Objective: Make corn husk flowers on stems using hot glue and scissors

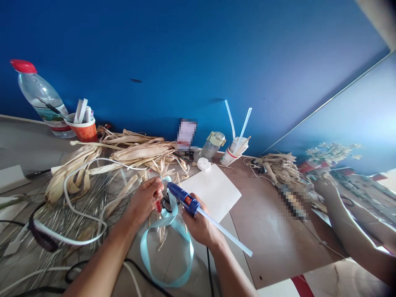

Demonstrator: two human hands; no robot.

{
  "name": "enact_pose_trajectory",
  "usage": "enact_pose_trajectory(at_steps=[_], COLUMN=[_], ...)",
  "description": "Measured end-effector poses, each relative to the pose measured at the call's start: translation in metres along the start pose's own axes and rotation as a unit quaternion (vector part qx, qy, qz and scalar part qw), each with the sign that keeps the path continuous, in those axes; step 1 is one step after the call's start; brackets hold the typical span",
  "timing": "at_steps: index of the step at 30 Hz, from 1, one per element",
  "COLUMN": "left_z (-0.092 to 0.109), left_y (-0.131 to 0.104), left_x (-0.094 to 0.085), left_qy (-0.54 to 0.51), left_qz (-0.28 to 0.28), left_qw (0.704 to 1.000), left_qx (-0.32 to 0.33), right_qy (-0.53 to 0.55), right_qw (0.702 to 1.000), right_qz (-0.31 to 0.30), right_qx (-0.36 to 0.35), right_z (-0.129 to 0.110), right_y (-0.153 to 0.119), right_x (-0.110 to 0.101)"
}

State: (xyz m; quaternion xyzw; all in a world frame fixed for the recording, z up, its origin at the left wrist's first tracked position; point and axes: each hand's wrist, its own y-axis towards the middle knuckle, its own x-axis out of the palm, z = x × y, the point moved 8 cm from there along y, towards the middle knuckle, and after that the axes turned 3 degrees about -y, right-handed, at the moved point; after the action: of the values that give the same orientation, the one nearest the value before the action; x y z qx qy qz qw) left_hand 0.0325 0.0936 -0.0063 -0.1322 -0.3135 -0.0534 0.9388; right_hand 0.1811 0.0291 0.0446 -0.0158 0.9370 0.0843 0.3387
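Observation:
My right hand [198, 220] is closed around a blue hot glue gun [182, 195], with a long translucent glue stick [225, 233] sticking out of its back end. The gun's nozzle points at a small flower of pale corn husk [162, 168]. My left hand [147, 197] pinches at the base of this flower, fingertips together, partly hiding what they grip. A light blue ribbon [144, 247] hangs from there in a loop down over the table. Beside the left fingers shows a small red thing [159, 206], and black scissor-like handles [167, 202] lie behind the ribbon.
Dried corn husks [139, 148] and thin wires [83, 214] cover the left side, crossed by a white cable [66, 194]. White paper [213, 189], a glass jar [213, 144] and a cup of glue sticks [230, 156] stand or lie ahead. At right, another person's arms [340, 214] work near more husks [278, 167].

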Motion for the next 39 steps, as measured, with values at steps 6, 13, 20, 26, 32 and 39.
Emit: enact_pose_trajectory(at_steps=[6, 13, 20, 26, 32, 39], left_z=[-0.002, -0.002, -0.002, 0.000, 0.002, 0.000], left_y=[0.003, 0.004, 0.001, -0.001, -0.003, -0.001], left_x=[-0.002, -0.003, 0.002, 0.006, 0.008, 0.006], left_qy=[-0.027, -0.061, -0.088, -0.088, -0.087, -0.096], left_qz=[-0.006, -0.022, -0.042, -0.057, -0.064, -0.051], left_qw=[1.000, 0.998, 0.995, 0.994, 0.994, 0.994], left_qx=[-0.003, -0.001, -0.012, -0.006, -0.006, -0.007], right_qy=[0.036, 0.188, 0.535, 0.443, 0.405, 0.214], right_qw=[0.999, 0.971, 0.804, 0.807, 0.798, 0.898], right_qz=[0.004, 0.100, 0.031, -0.052, -0.116, -0.095], right_qx=[-0.004, 0.105, 0.257, 0.386, 0.431, 0.373], right_z=[-0.009, 0.024, 0.092, 0.129, 0.139, 0.138], right_y=[0.000, -0.012, -0.021, -0.031, -0.026, -0.026], right_x=[-0.011, -0.055, -0.041, -0.029, -0.026, -0.043])
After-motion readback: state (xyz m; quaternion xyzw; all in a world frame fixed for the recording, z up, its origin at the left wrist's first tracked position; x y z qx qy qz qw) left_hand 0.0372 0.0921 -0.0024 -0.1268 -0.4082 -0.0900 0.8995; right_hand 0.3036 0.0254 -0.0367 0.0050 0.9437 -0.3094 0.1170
